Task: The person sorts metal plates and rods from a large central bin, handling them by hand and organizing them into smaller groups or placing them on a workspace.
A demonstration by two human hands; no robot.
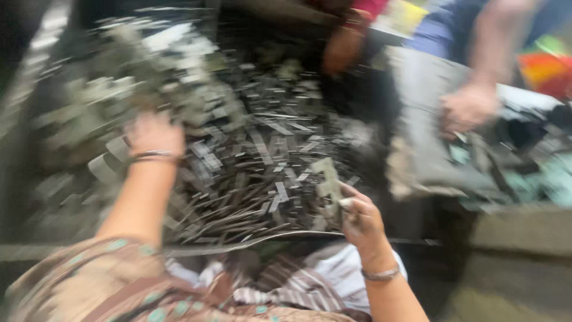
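Your left hand (154, 134) reaches forward into the heap of thin grey metal strips (256, 161), resting on the pile's upper left part; a bangle (154, 156) circles that wrist. The picture is smeared by motion, so I cannot tell whether its grip is clenched or released. Your right hand (359, 217) is nearer you, at the heap's lower right edge, with its grip pinched around a small pale flat piece (326, 179) that stands upright above the fingers (348, 200). A thin bracelet (381, 274) sits on that wrist. The strips fill a dark tray whose curved rim (268, 238) runs just in front of your lap. Across the heap, another person's hand (468, 107) rests on a grey slab (423, 119), well apart from yours.
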